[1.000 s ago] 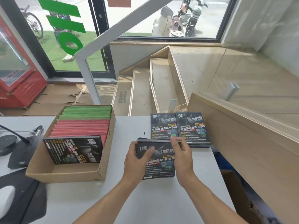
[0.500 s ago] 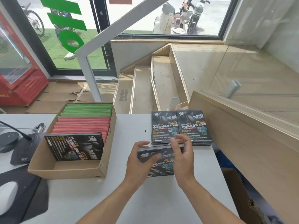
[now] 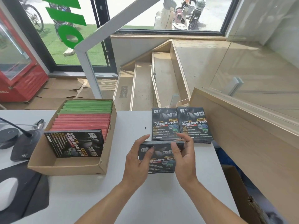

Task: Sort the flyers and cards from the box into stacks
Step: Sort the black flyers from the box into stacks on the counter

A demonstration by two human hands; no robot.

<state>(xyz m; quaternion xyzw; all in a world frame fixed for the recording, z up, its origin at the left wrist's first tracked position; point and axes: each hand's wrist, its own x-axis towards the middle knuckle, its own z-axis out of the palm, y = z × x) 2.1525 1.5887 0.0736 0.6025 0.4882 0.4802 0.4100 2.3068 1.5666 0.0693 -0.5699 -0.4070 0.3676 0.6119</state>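
Head view: bundle of black flyers (image 3: 159, 160) gripped between left hand (image 3: 137, 160) and right hand (image 3: 184, 157), fingers curled round both edges, now tilted up off the table since a second ago; probably being squared. Finished stacks (image 3: 181, 125) just beyond; box (image 3: 72, 167) left of left hand.

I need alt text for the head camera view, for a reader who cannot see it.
Both hands, left hand and right hand, hold a bundle of black flyers over a white table. Behind it lie two black flyer stacks; to the left, a cardboard box holds green cards, red cards and more black flyers.
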